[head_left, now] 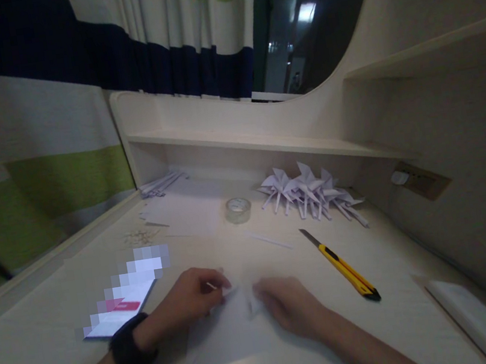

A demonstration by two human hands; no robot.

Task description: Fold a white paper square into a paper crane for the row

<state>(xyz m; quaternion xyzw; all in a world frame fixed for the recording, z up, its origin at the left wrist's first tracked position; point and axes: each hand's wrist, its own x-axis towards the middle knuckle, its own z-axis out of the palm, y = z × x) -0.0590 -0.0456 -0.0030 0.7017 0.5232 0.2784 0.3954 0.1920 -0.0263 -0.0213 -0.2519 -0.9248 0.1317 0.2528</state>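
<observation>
A: White: pinching something white in the left hand (200, 293)?

B: Yes, closing thumb and fingertips on a small white piece (230, 291), just above a white sheet (230, 342) lying flat near the desk's front edge.

A: Doing likewise with the right hand (293, 305)?

B: Curling the fingers and facing the left across a narrow gap, but blurring too much to tell whether gripping or merely touching the pale sliver (252, 309) at the fingertips.

A: Wearing anything?

B: Wearing a black band (131, 347) on the left wrist.

A: Finding what around the hands?

B: Spotting a lit phone (128, 302) lying to the left, a yellow utility knife (342, 267) lying aslant to the right with its blade pointing away, and a thin paper strip (272, 240) beyond the fingertips.

A: Looking farther across the desk (51, 305)?

B: Passing a clear tape roll (239, 217) near the middle, then reaching clustered white pinwheels (308, 187) to its right, small pale bits (142, 238) beyond the phone, loose paper (194, 204) and bundled paper sticks (162, 185) behind.

A: Going past that?

B: Meeting a low shelf (237, 140), a banded curtain (193, 67) and a dark window (317, 37).
</observation>
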